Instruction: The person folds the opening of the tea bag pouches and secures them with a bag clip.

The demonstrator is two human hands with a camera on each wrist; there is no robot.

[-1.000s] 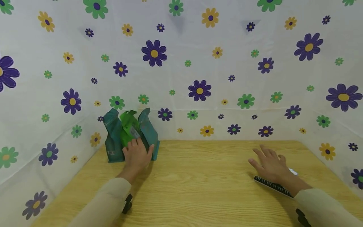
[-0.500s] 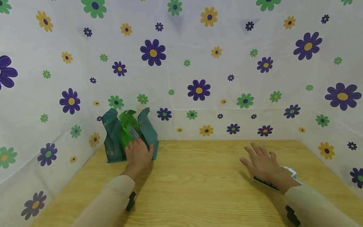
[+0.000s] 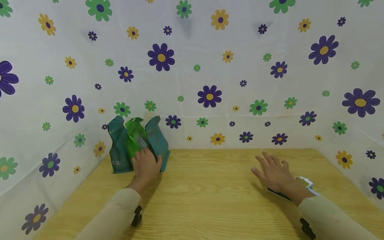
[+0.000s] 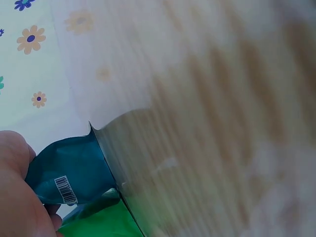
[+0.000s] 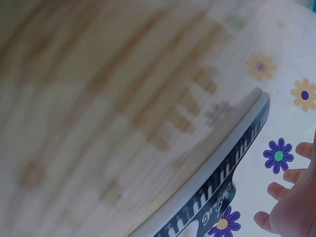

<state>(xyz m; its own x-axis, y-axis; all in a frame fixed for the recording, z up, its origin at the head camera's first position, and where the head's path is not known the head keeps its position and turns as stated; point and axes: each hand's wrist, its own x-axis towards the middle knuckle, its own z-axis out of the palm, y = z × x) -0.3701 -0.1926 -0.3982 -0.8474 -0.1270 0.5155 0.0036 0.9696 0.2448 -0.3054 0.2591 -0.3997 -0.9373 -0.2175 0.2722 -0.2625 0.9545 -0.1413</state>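
Observation:
In the head view my left hand (image 3: 145,168) is at a row of three stand-up pouches on the left. It holds the right teal pouch (image 3: 157,135) between thumb and fingers, and the left wrist view shows the barcoded teal pouch (image 4: 79,165) in that grip. Green pouch (image 3: 133,133) stands right beside it, partly behind the fingers; the other teal pouch (image 3: 118,146) is leftmost. My right hand (image 3: 277,176), fingers spread and holding nothing, is over a flat piece with a piano-key pattern (image 5: 207,190), mostly hidden beneath it in the head view.
Wooden tabletop (image 3: 207,193) lies between the hands. A flower-printed white cloth (image 3: 192,83) rises behind and on both sides. A pale, white-edged part (image 3: 304,181) shows beyond the right wrist.
My right hand has moved left over the piano-key piece, then nearly stops. The right teal pouch has shifted slightly right in my left hand during the last half second.

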